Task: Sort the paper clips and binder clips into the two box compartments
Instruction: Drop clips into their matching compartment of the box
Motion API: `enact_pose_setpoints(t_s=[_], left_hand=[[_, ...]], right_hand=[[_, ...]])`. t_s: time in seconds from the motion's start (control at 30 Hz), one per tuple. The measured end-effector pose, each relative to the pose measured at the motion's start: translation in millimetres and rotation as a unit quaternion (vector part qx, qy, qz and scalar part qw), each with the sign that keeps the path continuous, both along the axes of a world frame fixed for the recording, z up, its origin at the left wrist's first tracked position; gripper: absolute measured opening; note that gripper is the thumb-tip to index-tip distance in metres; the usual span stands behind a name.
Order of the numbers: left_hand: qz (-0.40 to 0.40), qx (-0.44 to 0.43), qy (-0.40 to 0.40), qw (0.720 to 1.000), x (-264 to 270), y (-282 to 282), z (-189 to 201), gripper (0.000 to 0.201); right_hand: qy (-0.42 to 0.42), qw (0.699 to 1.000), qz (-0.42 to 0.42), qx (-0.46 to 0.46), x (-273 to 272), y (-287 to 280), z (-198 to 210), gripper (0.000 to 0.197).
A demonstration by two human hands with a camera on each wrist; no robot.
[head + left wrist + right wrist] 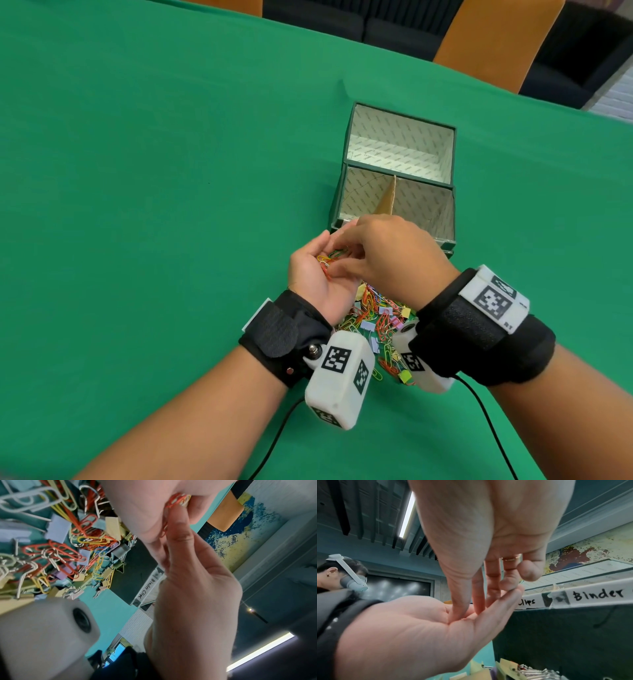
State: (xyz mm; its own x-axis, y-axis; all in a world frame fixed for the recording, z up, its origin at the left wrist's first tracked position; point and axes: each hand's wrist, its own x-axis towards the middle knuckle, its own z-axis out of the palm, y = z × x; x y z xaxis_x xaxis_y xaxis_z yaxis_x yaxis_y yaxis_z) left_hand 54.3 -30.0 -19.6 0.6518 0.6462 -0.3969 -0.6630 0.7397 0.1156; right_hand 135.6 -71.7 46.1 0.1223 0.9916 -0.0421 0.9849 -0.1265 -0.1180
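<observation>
Grasp | left hand cupped palm-up, carrying coloured wire paper clips | right hand pinches them, hands touching | dark green divided cardboard box just beyond, left compartment nearer.

mixed clip pile heaped just before divided box

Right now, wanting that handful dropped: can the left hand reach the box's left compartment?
Probably yes. The left hand, paper clips in its palm, is just short of the box, whose left compartment is open on top. Only the right hand over the near rim crowds it.
</observation>
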Motion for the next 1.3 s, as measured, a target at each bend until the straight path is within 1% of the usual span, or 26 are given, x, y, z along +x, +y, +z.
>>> enact_pose_setpoints(t_s=[0.07,0.13,0.2,0.27,0.33,0.37,0.47,0.57,0.6,0.67,0.8,0.93,1.0,1.07,1.17,1.23,1.3], left_hand=[[-0.004,0.017,0.013,1.000,0.5,1.6,-2.2,0.043],[-0.010,0.030,0.035,0.999,0.1,2.7,-5.8,0.043],[-0.021,0.045,0.051,0.997,1.0,2.4,-9.2,0.052],[-0.024,0.051,0.064,0.996,2.4,1.8,-9.7,0.062],[-0.030,0.048,0.070,0.996,2.9,3.2,-12.9,0.066],[-0.032,0.050,0.069,0.996,3.0,4.2,-14.0,0.064],[-0.046,0.034,0.064,0.996,1.2,6.0,-16.8,0.047],[-0.047,0.025,0.054,0.997,1.9,4.9,-15.8,0.044],[-0.042,0.030,0.050,0.997,2.5,5.0,-16.2,0.045],[-0.031,0.048,0.050,0.997,2.2,4.1,-13.4,0.048],[-0.026,0.069,0.045,0.996,1.6,2.5,-8.2,0.043],[-0.018,0.070,0.031,0.997,1.6,3.6,-9.3,0.043],[-0.016,0.071,0.029,0.997,2.1,4.3,-9.8,0.043],[-0.018,0.062,0.028,0.998,2.3,4.4,-10.2,0.043],[-0.026,0.059,0.021,0.998,2.1,5.3,-11.2,0.043],[-0.034,0.064,0.021,0.997,1.6,5.2,-11.5,0.044],[-0.039,0.066,0.016,0.997,1.3,5.3,-11.6,0.044]], right_hand=[[0.010,1.000,0.011,-0.020,0.7,0.0,2.2,0.031],[0.001,0.999,0.015,-0.044,0.7,0.3,3.0,0.035],[-0.022,0.999,0.010,-0.048,0.6,1.1,1.4,0.032],[-0.047,0.998,0.011,-0.042,0.1,2.4,-2.5,0.023],[-0.056,0.997,0.018,-0.045,-2.3,3.2,-5.8,0.017],[-0.057,0.997,0.020,-0.047,-3.5,3.4,-6.8,0.015],[-0.055,0.998,0.022,-0.034,-5.8,1.6,-7.1,0.014],[-0.039,0.999,0.029,-0.024,-5.8,-1.2,-5.6,0.020],[-0.027,0.999,0.026,-0.019,-5.1,-1.9,-4.9,0.020],[0.024,1.000,0.008,-0.005,-2.1,-3.5,-2.8,0.019],[0.097,0.995,-0.016,0.007,8.7,-4.5,2.4,0.017],[0.158,0.987,-0.030,0.003,15.3,-6.7,8.5,0.013],[0.198,0.980,-0.033,0.004,19.4,-6.6,11.0,0.015],[0.235,0.970,-0.051,0.036,26.0,-3.4,12.6,0.013],[0.263,0.951,-0.089,0.138,36.4,5.0,15.0,0.012],[0.268,0.934,-0.121,0.202,43.1,11.1,14.2,0.011],[0.250,0.929,-0.144,0.233,50.0,17.5,9.0,0.011]])
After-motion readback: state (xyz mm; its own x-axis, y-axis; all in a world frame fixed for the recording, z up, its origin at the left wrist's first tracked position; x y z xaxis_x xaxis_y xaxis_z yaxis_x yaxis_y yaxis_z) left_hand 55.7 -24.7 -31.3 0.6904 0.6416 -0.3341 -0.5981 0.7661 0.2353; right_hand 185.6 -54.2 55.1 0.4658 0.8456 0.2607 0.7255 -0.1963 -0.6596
